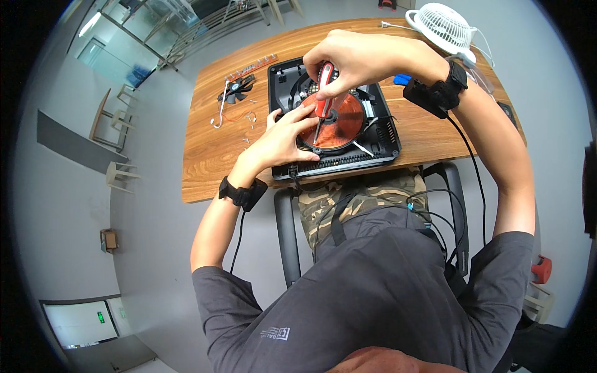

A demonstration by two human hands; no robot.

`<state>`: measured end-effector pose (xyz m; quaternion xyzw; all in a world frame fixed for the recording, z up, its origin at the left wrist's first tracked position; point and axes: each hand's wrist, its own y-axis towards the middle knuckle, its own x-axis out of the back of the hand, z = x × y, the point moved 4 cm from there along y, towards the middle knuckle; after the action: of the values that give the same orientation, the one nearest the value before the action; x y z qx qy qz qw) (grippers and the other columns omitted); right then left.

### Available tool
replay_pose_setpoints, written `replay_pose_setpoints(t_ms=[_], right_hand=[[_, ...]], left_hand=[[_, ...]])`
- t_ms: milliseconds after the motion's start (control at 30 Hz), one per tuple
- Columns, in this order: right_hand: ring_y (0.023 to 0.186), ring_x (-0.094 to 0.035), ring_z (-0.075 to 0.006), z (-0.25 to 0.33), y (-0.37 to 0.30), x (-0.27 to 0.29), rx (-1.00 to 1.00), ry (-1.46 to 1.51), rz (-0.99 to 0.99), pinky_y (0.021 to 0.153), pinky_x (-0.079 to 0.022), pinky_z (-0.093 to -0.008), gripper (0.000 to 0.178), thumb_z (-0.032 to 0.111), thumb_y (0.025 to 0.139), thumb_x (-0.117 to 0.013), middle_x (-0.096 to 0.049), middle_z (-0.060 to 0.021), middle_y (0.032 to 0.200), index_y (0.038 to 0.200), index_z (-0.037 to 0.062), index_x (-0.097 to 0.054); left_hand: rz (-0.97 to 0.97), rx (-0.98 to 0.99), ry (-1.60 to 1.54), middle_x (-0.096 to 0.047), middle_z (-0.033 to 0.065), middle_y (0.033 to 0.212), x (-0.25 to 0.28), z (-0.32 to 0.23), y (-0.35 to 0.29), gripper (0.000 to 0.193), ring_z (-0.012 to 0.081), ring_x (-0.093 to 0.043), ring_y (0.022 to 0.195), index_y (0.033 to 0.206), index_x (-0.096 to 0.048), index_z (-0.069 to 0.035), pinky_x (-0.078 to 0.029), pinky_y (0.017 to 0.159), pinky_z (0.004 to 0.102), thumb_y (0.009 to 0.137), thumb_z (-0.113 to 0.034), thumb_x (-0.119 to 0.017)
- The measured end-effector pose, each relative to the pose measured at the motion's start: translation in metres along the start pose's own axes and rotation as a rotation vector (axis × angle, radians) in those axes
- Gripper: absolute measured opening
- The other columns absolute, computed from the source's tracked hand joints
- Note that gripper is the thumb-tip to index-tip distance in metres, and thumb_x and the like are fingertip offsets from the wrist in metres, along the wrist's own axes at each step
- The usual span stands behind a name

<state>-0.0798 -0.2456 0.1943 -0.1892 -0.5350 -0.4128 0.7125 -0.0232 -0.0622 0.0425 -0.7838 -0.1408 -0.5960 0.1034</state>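
In front of me on the table lies an opened black appliance casing (387, 142). Inside it sits a round copper coil (349, 118) with a dark hub. My right hand (339, 62) grips the red and grey handle of a screwdriver (325, 84) from above. Its metal shaft slants down to the coil's near edge; the exact tip contact is too small to make out. My left hand (283, 138) rests with fingers spread on the left side of the coil, thumb on the near rim. Its fingertips lie close beside the screwdriver.
A small black fan (237, 90) with wires lies left of the casing, near loose screws (246, 140) and an orange strip tray (252, 66). A white desk fan (443, 28) stands at the far right. A blue item (402, 79) lies beside my right wrist. Cables hang from both wristbands.
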Motion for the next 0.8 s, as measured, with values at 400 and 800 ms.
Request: replay_pose_setpoints(t_ms=[400, 800], right_hand=[[0.070, -0.067, -0.0296, 0.008, 0.008, -0.006, 0.046, -0.006, 0.037, 0.064, -0.053, -0.0367, 0.035, 0.029, 0.079, -0.076, -0.068, -0.0173, 0.075, 0.089, -0.0035, -0.066], [0.071, -0.068, -0.0310, 0.012, 0.014, -0.011, 0.073, -0.009, 0.061, 0.064, -0.053, -0.0380, 0.035, 0.029, 0.080, -0.078, -0.068, -0.0176, 0.076, 0.088, -0.0024, -0.066]], left_hand=[[0.015, -0.019, -0.113, -0.043, 0.0136, 0.152, 0.005, -0.001, 0.001, 0.080, 0.0331, -0.040, 0.141, 0.138, -0.057, -0.010, -0.030, 0.115, 0.0559, 0.069, -0.037, -0.087], [-0.023, -0.071, -0.216, -0.047, 0.0179, 0.147, 0.011, -0.007, 0.001, 0.077, 0.0376, -0.045, 0.136, 0.136, -0.058, -0.006, -0.040, 0.113, 0.0451, 0.068, -0.026, -0.089]])
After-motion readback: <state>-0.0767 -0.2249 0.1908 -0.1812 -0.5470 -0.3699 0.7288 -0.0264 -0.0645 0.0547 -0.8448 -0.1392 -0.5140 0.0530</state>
